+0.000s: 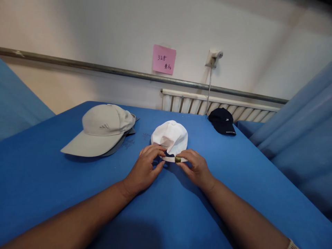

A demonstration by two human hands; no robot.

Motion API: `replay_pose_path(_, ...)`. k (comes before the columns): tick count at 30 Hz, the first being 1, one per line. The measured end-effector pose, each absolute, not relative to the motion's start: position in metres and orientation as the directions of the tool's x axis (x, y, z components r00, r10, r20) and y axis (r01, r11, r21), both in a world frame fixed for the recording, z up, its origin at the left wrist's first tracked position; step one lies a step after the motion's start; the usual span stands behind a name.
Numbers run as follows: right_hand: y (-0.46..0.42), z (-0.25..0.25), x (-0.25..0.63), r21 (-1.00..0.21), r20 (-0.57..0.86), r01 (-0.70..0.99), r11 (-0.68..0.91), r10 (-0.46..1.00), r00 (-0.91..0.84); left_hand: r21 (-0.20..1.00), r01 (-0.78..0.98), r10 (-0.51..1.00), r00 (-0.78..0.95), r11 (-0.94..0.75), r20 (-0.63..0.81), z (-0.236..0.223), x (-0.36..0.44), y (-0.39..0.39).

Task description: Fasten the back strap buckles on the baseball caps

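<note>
A white cap [171, 136] lies on the blue table [52, 180] with its back toward me. Its rear strap [172, 159] with a small brass buckle runs between my two hands. My left hand [145, 169] pinches the left end of the strap, fingers closed. My right hand [194, 167] pinches the strap at the buckle, fingers closed too. Both forearms rest low over the table.
Stacked beige and grey caps [103, 129] lie at the left back. A dark navy cap [223, 121] sits at the far right corner. Behind are a wall rail, a pink note [164, 59], a radiator [207, 103] and blue cloth [298, 145] at the right.
</note>
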State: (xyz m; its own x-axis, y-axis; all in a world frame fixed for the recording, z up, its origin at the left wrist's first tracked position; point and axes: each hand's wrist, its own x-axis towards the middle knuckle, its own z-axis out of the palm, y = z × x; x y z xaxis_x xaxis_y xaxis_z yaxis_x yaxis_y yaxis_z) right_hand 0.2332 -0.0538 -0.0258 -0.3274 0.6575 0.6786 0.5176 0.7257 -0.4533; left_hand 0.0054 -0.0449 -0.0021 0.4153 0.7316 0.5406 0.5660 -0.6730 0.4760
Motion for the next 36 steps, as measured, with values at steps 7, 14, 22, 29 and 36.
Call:
replay_pose_path(7, -0.051, -0.025, 0.233, -0.558, 0.697, 0.455, 0.694, 0.69, -0.196, 0.332, 0.613, 0.661, 0.446, -0.717, 0.604, -0.003, 0.005, -0.045)
replay_pose_path(14, -0.052, -0.025, 0.233, -0.594, 0.723, 0.425, 0.683, 0.685, -0.09, 0.245, 0.667, 0.653, 0.469, -0.703, 0.595, -0.004, 0.006, -0.032)
replay_pose_path(22, -0.053, -0.022, 0.229, -0.587, 0.705, 0.387, 0.711, 0.684, -0.189, 0.385, 0.55, 0.659, 0.487, -0.741, 0.573, -0.003, 0.006, -0.03)
replay_pose_path(29, -0.052, -0.025, 0.228, -0.59, 0.691, 0.375, 0.715, 0.687, -0.223, 0.38, 0.529, 0.637, 0.481, -0.758, 0.602, 0.0, 0.009, -0.041)
replay_pose_path(36, -0.052, -0.023, 0.221, -0.622, 0.679, 0.344, 0.703, 0.704, -0.209, -0.001, 0.531, 0.373, 0.596, -0.847, 0.711, 0.004, 0.019, -0.044)
